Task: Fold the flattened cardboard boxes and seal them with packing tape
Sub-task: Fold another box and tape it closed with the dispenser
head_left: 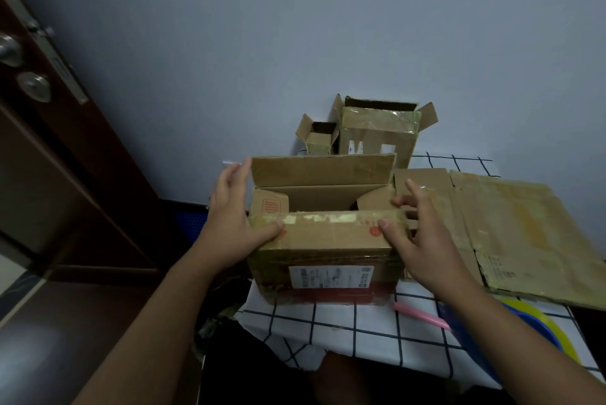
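Observation:
A brown cardboard box (pixel 328 240) with a white shipping label stands upright on the checked tablecloth (pixel 344 326). Its far flap stands up, the two side flaps are folded in, and the near flap is bent over the top. My left hand (pixel 231 221) presses the box's left side, thumb on the near flap. My right hand (pixel 416 234) rests on the right end, thumb on the near flap, fingers spread. A flattened cardboard sheet (pixel 511 234) lies to the right. No tape roll is visible.
Two open boxes, a small one (pixel 318 139) and a bigger one (pixel 380 132), stand against the wall behind. A pink stick-like object (pixel 423 314) and a blue-and-yellow object (pixel 524 332) lie at the table's front right. A dark wooden door (pixel 49 142) is at left.

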### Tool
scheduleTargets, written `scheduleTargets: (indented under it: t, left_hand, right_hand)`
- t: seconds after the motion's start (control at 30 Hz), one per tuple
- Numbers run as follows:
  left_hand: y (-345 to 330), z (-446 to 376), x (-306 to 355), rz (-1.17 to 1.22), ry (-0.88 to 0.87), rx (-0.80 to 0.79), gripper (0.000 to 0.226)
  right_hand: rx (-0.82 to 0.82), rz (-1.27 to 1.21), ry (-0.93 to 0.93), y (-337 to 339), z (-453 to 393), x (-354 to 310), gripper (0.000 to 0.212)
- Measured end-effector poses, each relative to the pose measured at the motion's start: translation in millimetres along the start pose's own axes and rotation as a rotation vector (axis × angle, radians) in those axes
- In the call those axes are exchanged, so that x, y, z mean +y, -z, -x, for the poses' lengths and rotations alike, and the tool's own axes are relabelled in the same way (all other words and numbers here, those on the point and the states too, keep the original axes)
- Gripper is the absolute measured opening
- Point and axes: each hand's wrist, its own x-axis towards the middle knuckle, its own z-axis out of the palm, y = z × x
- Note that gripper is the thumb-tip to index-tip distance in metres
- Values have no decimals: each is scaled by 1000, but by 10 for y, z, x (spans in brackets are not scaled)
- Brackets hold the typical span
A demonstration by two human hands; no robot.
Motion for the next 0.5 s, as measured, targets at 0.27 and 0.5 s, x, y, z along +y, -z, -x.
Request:
scheduleTargets:
  t: [0.27,0.5]
  left_hand:
    - [11,-155,110,-184,-149,-31,98]
    - [-82,27,81,-209,-169,54,35]
  right_hand:
    - [-80,354,73,207,-214,-318,112]
    - [-509,737,389,42,-442,-509,69]
